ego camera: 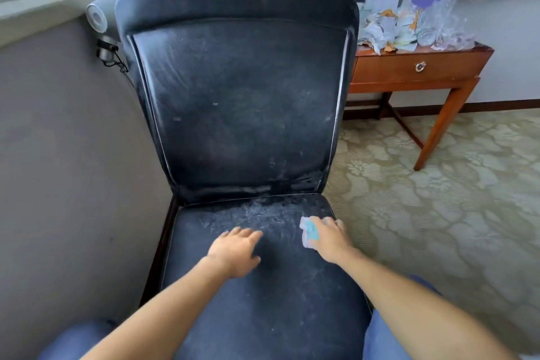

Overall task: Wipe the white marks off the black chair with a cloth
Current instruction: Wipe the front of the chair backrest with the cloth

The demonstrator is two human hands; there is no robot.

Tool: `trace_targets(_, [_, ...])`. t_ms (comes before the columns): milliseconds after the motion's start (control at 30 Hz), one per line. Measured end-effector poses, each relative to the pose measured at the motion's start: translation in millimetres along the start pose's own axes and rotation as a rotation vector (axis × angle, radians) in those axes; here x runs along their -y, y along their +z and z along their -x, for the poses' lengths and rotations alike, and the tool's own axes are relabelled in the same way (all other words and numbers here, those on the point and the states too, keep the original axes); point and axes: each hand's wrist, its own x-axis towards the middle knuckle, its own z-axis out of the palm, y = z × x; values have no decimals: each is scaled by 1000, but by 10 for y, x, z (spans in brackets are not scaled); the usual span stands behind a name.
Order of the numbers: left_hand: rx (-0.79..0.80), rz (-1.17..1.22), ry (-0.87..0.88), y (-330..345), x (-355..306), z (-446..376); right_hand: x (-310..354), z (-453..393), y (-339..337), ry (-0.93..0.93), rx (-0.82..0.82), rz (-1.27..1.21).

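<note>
Fingers of your right hand (pixel 330 238) curl over the cloth (pixel 309 231) at the seat's 2 o'clock corner; your left hand (pixel 233 251) lies flat, fingers loosely apart. Sweep toward 10 o'clock through the white marks (pixel 254 213) on the black chair (pixel 242 102), pressing evenly.

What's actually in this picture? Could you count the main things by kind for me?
Hands: 2, left hand flat on the seat, right hand holding the cloth
Cloths: 1, blue cloth
Chairs: 1, black chair
Tables: 1, wooden table
Paper rolls: 1, white roll
Total: 6
</note>
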Motion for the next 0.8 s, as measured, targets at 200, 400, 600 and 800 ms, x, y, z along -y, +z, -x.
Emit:
trace_targets(200, [246, 45, -90, 672, -566, 41, -229, 430, 252, -31, -82, -12])
trace_targets(400, [158, 18, -91, 934, -465, 107, -341, 380, 180, 58, -80, -84])
trace_targets(600, [-12, 10, -18, 1188, -317, 174, -53, 8, 238, 106, -145, -138])
trace_targets(800, [-176, -23, 102, 1203, -58, 220, 158, -422, 284, 139, -285, -226])
